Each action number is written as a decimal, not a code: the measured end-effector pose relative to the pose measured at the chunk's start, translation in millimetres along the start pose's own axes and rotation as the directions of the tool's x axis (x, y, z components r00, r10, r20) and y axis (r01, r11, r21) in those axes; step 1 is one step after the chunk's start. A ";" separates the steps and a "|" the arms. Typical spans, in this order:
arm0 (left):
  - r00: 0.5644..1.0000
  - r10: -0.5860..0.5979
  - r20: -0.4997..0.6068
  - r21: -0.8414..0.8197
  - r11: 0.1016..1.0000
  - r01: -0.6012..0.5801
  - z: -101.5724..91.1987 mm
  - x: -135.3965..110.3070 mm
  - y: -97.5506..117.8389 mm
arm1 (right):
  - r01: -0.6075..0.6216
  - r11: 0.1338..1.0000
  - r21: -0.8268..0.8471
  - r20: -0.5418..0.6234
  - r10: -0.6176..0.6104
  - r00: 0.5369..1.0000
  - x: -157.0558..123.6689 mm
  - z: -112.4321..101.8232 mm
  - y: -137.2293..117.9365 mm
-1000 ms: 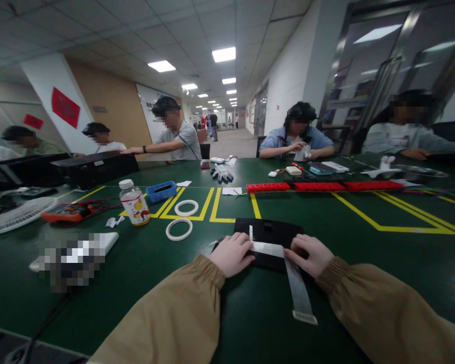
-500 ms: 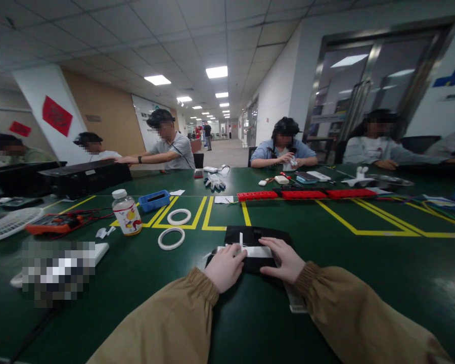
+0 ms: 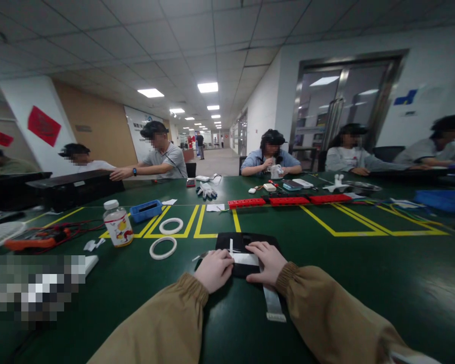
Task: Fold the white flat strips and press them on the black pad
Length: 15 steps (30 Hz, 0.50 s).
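Observation:
A flat black panel (image 3: 246,240) lies on the green table in front of me. A wide white tape strip (image 3: 245,259) runs across it, and a thin white strip (image 3: 231,246) stands up from its left part. My left hand (image 3: 214,270) is at the panel's left side, fingers closed together, with the tips on the wide strip's left end. On the right side rests my right hand (image 3: 268,264), fingers stretched over the panel and thumb apart near its front edge. A grey ribbon cable (image 3: 273,301) comes out below my right hand. What lies under my palms is hidden.
Two white tape rolls (image 3: 163,248), a bottle (image 3: 117,224) and a blue tray (image 3: 146,211) stand to the left. Farther left is an orange multimeter (image 3: 38,237). Red blocks (image 3: 288,201) line the table's middle. Several co-workers sit opposite.
The view has shifted, so everything sits further left and slightly lower. My left fingers have drawn back to the tape's left end. The ribbon cable shows more fully.

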<state>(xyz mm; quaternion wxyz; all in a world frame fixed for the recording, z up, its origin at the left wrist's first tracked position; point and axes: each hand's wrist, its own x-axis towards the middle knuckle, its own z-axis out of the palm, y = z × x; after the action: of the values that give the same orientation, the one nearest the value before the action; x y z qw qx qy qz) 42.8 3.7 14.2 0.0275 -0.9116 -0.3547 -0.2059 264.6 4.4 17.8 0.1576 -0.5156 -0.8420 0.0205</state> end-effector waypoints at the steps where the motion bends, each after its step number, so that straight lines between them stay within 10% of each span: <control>1: 1.000 0.006 -0.010 0.003 1.000 -0.006 0.4 0.1 -0.3 | 0.000 1.000 -0.001 0.003 0.000 1.000 0.3 -0.6 -0.4; 15: 0.998 0.026 -0.065 0.058 0.998 -0.022 -0.9 0.5 2.7 | 0.033 0.997 0.076 0.086 -0.040 0.996 2.0 4.5 5.3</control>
<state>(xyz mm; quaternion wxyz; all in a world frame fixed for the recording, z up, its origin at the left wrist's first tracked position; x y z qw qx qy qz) 44.5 1.8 15.6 0.0675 -0.9074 -0.3484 -0.2251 267.1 9.2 12.9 0.1402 -0.4926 -0.8559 0.0716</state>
